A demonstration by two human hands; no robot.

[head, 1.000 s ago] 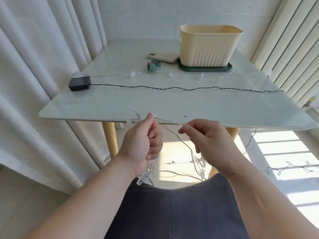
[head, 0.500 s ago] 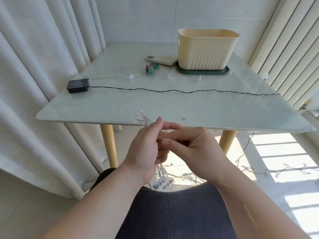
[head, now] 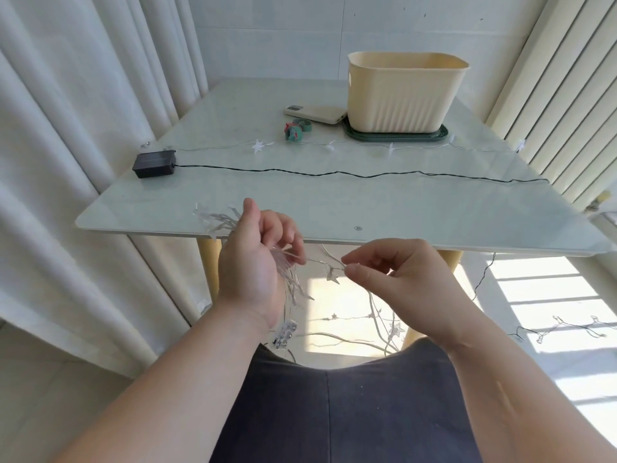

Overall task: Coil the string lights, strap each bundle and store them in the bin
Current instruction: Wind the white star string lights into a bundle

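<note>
Left hand [head: 250, 272] is gripping coiled clear star string lights [head: 215, 222]; right hand [head: 397, 274] is pinching their limp, tangle-prone wire [head: 323, 262].

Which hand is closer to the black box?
Left. The left hand is nearer the viewer and right of the black battery box; the right hand is farther right.

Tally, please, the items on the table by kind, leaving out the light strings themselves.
Cream bin: 1
Green tray: 1
Flat cream device: 1
Black battery box: 1
Rolled straps: 2
Total: 6
</note>
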